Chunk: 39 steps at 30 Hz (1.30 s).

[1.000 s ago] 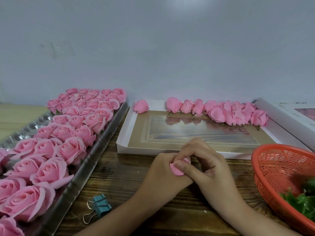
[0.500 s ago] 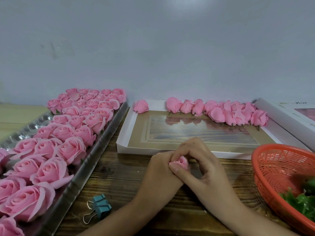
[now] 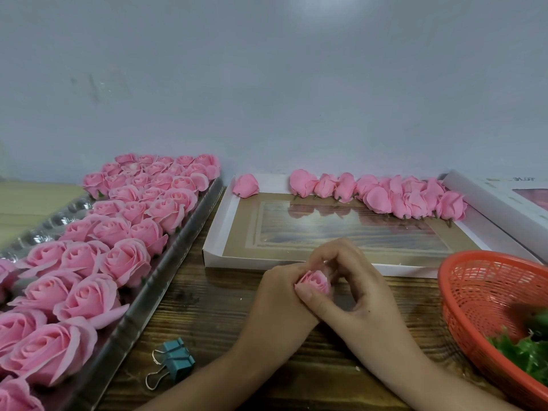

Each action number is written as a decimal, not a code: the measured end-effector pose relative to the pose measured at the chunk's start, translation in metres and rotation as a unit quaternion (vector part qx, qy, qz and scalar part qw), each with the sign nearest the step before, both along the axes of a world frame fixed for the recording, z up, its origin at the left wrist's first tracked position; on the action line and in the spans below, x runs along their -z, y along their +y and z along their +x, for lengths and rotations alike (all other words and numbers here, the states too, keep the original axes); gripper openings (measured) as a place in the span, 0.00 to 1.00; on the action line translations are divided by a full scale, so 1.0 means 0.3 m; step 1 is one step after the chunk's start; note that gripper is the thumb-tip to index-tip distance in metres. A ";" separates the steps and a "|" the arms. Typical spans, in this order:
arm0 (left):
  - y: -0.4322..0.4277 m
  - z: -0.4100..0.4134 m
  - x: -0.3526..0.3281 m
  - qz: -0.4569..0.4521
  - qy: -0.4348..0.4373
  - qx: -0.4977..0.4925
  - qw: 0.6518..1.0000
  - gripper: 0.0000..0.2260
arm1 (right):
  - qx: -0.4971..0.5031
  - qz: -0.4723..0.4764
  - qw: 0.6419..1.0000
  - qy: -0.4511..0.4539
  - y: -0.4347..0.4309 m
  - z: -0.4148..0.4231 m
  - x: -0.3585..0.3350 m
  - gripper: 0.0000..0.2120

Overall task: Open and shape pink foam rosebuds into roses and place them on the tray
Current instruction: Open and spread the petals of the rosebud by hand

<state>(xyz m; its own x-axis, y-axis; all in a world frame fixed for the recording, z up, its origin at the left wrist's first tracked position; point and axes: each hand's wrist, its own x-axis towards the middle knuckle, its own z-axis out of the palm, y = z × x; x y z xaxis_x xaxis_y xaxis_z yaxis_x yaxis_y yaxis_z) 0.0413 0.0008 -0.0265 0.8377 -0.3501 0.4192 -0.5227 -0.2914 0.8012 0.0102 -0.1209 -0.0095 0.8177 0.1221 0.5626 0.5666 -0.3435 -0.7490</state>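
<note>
A small pink foam rosebud (image 3: 315, 282) sits between both hands above the wooden table, its top turned up so its spiral centre shows. My left hand (image 3: 278, 301) grips it from the left and below. My right hand (image 3: 353, 292) pinches its petals with the thumb in front and the fingers arched over the top. Several opened pink roses (image 3: 124, 259) fill the silvery plastic tray (image 3: 166, 277) on the left. A row of closed rosebuds (image 3: 382, 197) lies along the far edge of a flat white box lid (image 3: 219, 247).
An orange mesh basket (image 3: 474, 292) with green leaves (image 3: 522, 351) stands at the right. A teal binder clip (image 3: 175, 361) lies on the wooden table (image 3: 207, 315) near the tray. Another white box (image 3: 504, 209) leans at the far right, with a grey wall behind.
The bud has turned from lying sideways to face up, its centre now showing. My right fingers have lifted and arched over it, and its outer petals are spread slightly.
</note>
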 end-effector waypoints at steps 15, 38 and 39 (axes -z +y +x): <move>-0.002 0.005 -0.003 0.047 0.006 0.002 0.999 0.10 | -0.040 -0.009 0.999 -0.018 -0.017 0.013 0.002 0.05; 0.000 0.000 -0.007 0.006 0.026 0.002 1.000 0.11 | -0.041 0.006 0.999 -0.007 -0.012 0.018 0.005 0.03; 0.000 -0.001 -0.010 0.001 0.028 0.009 1.000 0.11 | -0.046 0.012 0.999 -0.003 -0.013 0.018 0.004 0.03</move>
<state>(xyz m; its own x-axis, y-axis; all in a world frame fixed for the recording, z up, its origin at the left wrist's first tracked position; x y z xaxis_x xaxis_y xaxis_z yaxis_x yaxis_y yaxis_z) 0.0409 0.0008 -0.0235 0.8536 -0.3656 0.3710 -0.4818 -0.2835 0.8292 0.0156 -0.1247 -0.0106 0.8004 0.1824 0.5711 0.5992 -0.2725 -0.7528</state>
